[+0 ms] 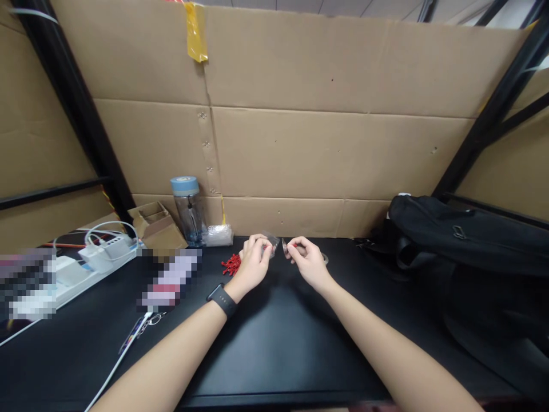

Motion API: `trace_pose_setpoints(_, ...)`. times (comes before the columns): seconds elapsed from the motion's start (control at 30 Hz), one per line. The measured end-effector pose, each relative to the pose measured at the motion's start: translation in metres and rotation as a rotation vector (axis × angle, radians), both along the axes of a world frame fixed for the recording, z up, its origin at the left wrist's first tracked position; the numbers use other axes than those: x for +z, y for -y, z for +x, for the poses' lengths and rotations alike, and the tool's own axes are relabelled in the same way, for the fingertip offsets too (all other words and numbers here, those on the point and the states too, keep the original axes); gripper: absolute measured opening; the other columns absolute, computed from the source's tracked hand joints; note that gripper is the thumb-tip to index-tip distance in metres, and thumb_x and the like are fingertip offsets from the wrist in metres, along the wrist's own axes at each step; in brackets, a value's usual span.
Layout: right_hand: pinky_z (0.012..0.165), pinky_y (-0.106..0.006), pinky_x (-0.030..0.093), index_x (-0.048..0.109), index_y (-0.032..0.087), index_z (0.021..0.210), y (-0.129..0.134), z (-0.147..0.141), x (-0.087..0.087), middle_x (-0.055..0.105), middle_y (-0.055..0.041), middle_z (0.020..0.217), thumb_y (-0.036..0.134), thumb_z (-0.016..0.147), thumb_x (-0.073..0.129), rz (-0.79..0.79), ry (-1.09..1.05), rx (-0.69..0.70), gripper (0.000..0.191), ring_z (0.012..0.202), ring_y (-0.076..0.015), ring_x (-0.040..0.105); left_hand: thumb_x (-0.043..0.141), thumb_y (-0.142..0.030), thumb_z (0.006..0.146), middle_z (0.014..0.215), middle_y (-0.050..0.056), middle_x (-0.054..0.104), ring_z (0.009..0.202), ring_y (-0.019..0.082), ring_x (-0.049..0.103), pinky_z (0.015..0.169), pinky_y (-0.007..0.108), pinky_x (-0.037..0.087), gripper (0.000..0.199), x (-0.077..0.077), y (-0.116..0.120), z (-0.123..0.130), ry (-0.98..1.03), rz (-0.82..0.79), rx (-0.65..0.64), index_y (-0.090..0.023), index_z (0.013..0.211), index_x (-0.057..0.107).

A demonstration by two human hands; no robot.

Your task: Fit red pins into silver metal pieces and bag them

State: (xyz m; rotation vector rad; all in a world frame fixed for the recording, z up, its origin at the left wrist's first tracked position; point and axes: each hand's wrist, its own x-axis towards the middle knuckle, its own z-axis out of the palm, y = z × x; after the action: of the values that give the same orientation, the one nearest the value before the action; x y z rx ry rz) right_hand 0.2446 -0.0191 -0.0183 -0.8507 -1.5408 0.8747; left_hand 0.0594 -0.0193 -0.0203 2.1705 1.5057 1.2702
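Observation:
My left hand (256,258) pinches a small clear plastic bag (271,242) above the dark tabletop. Close to it on the right, my right hand (305,258) is closed with thumb and forefinger on a small thing with some red on it (285,248); it is too small to name. A little gap shows between the two hands. Several red pieces (231,264) lie in a heap on the table just left of my left hand. Partly hidden behind my right hand is a pale ring (325,259), perhaps a tape roll.
At the back left stand a blue-lidded bottle (187,212), an opened cardboard box (158,229) and a bubble-wrapped bundle (218,235). A power strip (92,269) and a blurred phone-like thing (171,280) with a white cable lie left. A black bag (463,246) fills the right side. Cardboard (300,154) walls the back.

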Motion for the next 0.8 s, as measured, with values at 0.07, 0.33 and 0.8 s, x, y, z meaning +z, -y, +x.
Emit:
trace_pose_setpoints(0.07, 0.064, -0.027, 0.052, 0.059, 0.020, 0.090, 0.0016, -0.0030, -0.0020, 0.070, -0.0042, 0.084, 0.045, 0.090, 0.065, -0.020, -0.019, 0.013, 0.026, 0.075, -0.0170, 0.068, 0.044, -0.031, 0.100, 0.125, 0.005, 0.056, 0.119, 0.024, 0.050, 0.097, 0.043, 0.038, 0.016, -0.0001, 0.0020, 0.0016, -0.009, 0.009, -0.005, -0.025, 0.097, 0.058)
trace_pose_setpoints(0.33, 0.070, -0.032, 0.060, 0.058, 0.019, 0.090, 0.0027, -0.0082, -0.0076, 0.069, -0.0039, 0.085, 0.051, 0.086, 0.068, -0.071, -0.074, 0.052, 0.034, 0.083, -0.0209, 0.072, 0.044, -0.032, 0.101, 0.121, 0.004, 0.057, 0.115, 0.023, 0.051, 0.095, 0.041, 0.037, 0.015, -0.0028, 0.0026, 0.0038, -0.004, 0.064, -0.007, -0.025, 0.098, 0.057)
trace_pose_setpoints(0.8, 0.069, -0.028, 0.062, 0.060, 0.019, 0.091, 0.0029, -0.0072, -0.0094, 0.067, -0.0054, 0.102, 0.048, 0.085, 0.070, -0.091, -0.022, 0.065, 0.031, 0.087, -0.0185, 0.072, 0.042, -0.031, 0.102, 0.118, 0.005, 0.059, 0.112, 0.022, 0.052, 0.094, 0.038, 0.039, 0.017, 0.0005, 0.0100, 0.0078, -0.033, 0.054, -0.031, -0.024, 0.098, 0.057)
